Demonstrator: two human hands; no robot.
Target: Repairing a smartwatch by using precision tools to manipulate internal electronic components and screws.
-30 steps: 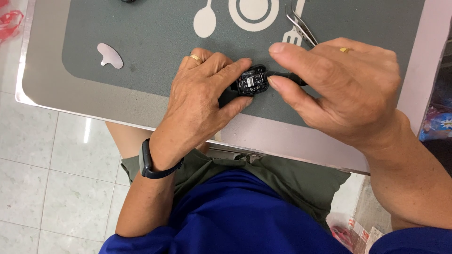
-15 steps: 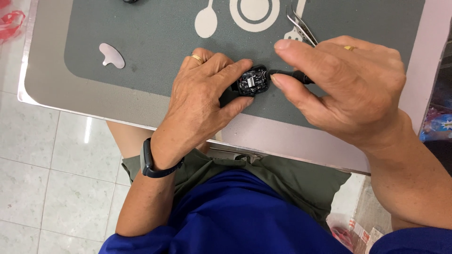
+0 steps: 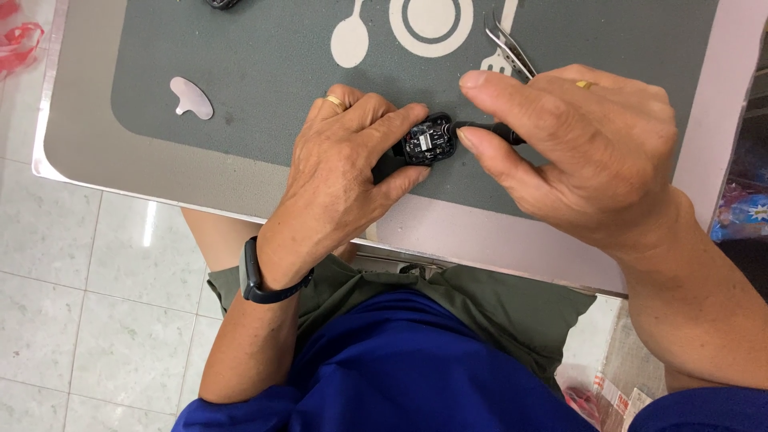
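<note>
Head view: left hand [image 3: 344, 172] pinches the small black device [image 3: 429, 141], while right hand [image 3: 592, 152] grips a dark tool [image 3: 488, 132] pointing leftward into it.

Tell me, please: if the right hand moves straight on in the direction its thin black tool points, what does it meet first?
Most likely the small black device. The right hand aims the thin black tool leftward, and its tip seems already at the device's open side, which the left hand pinches on the grey mat. Depth is unclear.

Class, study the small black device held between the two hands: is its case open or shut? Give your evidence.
Open. The small black device, pinched by the left hand, shows bare circuitry on its upper face, and the right hand holds a dark tool at its edge.
</note>
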